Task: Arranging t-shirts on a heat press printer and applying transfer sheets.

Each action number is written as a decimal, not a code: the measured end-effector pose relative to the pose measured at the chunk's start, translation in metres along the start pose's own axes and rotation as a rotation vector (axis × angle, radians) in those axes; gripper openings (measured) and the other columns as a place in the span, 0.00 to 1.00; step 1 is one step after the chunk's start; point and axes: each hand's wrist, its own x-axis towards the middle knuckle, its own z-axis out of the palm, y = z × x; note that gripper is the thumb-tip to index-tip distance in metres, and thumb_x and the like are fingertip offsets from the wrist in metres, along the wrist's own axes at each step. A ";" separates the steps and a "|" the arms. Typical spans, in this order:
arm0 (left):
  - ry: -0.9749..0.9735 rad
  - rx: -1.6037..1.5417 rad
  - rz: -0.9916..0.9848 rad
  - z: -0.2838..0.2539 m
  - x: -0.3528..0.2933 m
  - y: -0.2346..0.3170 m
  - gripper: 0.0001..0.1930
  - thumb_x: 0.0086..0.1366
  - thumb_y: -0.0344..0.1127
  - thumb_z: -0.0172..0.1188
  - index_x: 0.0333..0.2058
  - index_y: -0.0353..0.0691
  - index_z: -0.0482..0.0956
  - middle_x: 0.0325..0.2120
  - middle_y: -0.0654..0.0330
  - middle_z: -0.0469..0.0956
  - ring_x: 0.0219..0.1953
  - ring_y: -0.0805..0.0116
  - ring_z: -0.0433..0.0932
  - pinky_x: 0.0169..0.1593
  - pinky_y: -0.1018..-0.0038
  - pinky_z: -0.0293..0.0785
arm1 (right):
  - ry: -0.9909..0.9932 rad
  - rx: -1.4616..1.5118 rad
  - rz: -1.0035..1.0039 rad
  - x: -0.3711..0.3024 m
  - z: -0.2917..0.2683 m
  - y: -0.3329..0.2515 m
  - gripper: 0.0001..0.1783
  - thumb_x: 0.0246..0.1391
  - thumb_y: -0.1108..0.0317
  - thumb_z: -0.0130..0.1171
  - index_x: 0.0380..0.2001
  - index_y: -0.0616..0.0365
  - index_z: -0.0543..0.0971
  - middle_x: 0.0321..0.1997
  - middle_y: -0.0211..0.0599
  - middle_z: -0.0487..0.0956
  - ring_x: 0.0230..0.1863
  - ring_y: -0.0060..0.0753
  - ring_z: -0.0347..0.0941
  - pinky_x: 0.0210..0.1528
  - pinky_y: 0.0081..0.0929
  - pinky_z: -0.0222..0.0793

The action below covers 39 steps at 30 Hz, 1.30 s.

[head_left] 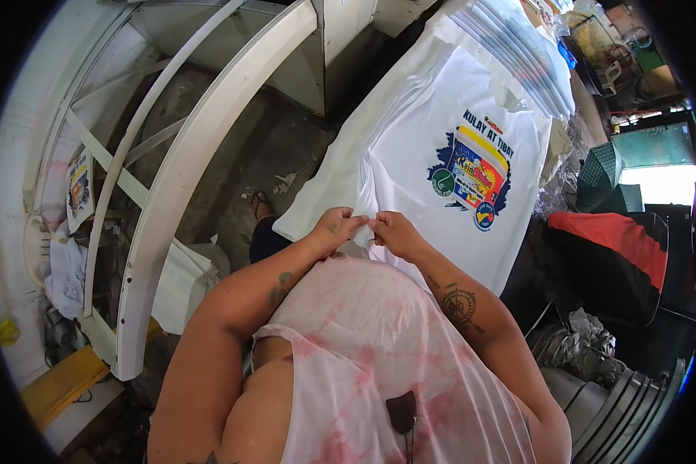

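Note:
A stack of white shirts (410, 147) lies on a white-covered table (329, 174) in front of me. The top shirt carries a colourful print (478, 166) in yellow, red and blue, with dark blue splashes around it. At the stack's near edge, close against my belly, my left hand (337, 230) pinches the white cloth between thumb and fingers. Just beside it, my right hand (395, 234) is closed on the same edge, its knuckles almost meeting the left hand. How many layers the fingers hold is hidden.
Sleek folded pieces with pale stripes (518, 54) lie at the table's far end. A curved white frame (209, 124) rises on the left. On the right are a dark green umbrella (600, 174), a red and black umbrella (611, 259) and grey metal rims (619, 414).

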 end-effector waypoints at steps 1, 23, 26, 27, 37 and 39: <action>0.000 -0.002 0.001 0.000 0.001 -0.003 0.12 0.61 0.41 0.56 0.27 0.38 0.72 0.21 0.62 0.70 0.22 0.75 0.68 0.25 0.76 0.66 | -0.010 0.058 0.012 0.002 0.000 0.006 0.14 0.55 0.63 0.52 0.22 0.63 0.71 0.20 0.34 0.72 0.21 0.24 0.67 0.27 0.24 0.65; -0.006 0.119 -0.053 -0.002 0.000 -0.002 0.13 0.61 0.41 0.56 0.34 0.35 0.74 0.26 0.62 0.73 0.27 0.73 0.72 0.29 0.75 0.69 | 0.050 0.013 -0.039 0.000 -0.009 0.006 0.16 0.52 0.62 0.56 0.21 0.65 0.71 0.21 0.37 0.73 0.25 0.28 0.70 0.32 0.29 0.67; -0.006 -0.014 -0.075 0.000 0.005 -0.007 0.13 0.62 0.41 0.55 0.34 0.35 0.74 0.26 0.63 0.73 0.27 0.73 0.71 0.29 0.75 0.69 | 0.900 -0.381 -0.268 -0.005 -0.008 0.008 0.18 0.50 0.59 0.58 0.22 0.66 0.73 0.23 0.41 0.74 0.26 0.30 0.71 0.32 0.30 0.66; -0.013 -0.157 -0.088 0.001 0.005 -0.010 0.13 0.62 0.41 0.54 0.35 0.35 0.74 0.27 0.63 0.73 0.28 0.72 0.72 0.30 0.75 0.70 | 0.903 -0.379 -0.266 -0.006 -0.008 0.004 0.18 0.50 0.59 0.58 0.22 0.66 0.73 0.23 0.41 0.74 0.26 0.30 0.71 0.32 0.30 0.66; -0.153 -0.540 -0.110 0.002 0.002 -0.003 0.13 0.64 0.41 0.52 0.35 0.35 0.73 0.30 0.61 0.74 0.30 0.72 0.73 0.35 0.77 0.71 | 0.015 -0.241 -0.093 -0.001 -0.010 -0.016 0.19 0.53 0.58 0.54 0.19 0.66 0.73 0.18 0.40 0.71 0.21 0.29 0.66 0.27 0.30 0.63; -0.024 -0.142 -0.092 0.005 0.002 0.002 0.14 0.62 0.43 0.54 0.30 0.36 0.72 0.26 0.62 0.73 0.26 0.73 0.71 0.31 0.77 0.69 | -0.006 -0.163 -0.095 0.001 -0.009 -0.011 0.18 0.53 0.59 0.53 0.20 0.65 0.73 0.18 0.40 0.72 0.22 0.29 0.67 0.28 0.29 0.64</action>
